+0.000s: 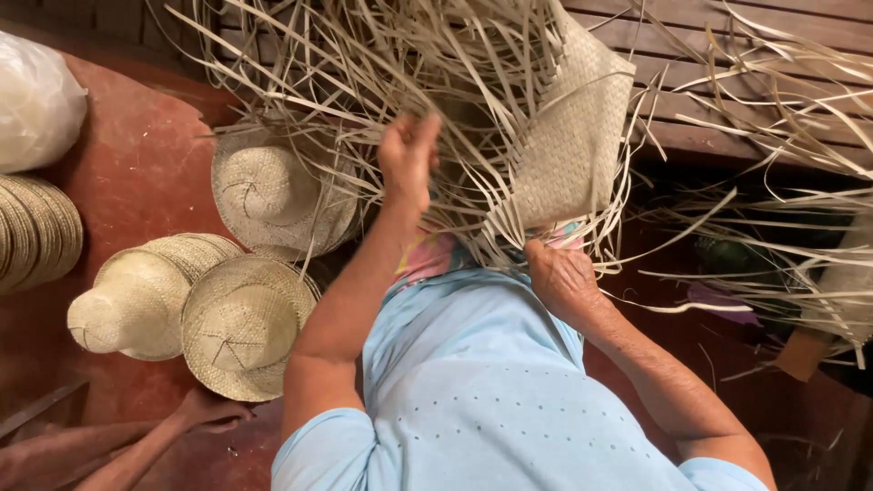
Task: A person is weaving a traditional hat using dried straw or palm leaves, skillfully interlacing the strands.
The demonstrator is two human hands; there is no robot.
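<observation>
1. This is a small hand-craft workplace for weaving straw hats — a home-style workshop rather than a factory.
2. Finished straw hats lie on the worn red floor, some nested in a stack, another hat apart from them.
3. Loose pale straw strips spread in a tangle across the upper part of the view, with a half-woven panel among them — raw material and unfinished work side by side.
4. More coiled or stacked woven pieces sit at the left edge beside a white sack.
5. Dark wooden boards form the surface behind the straw.
</observation>
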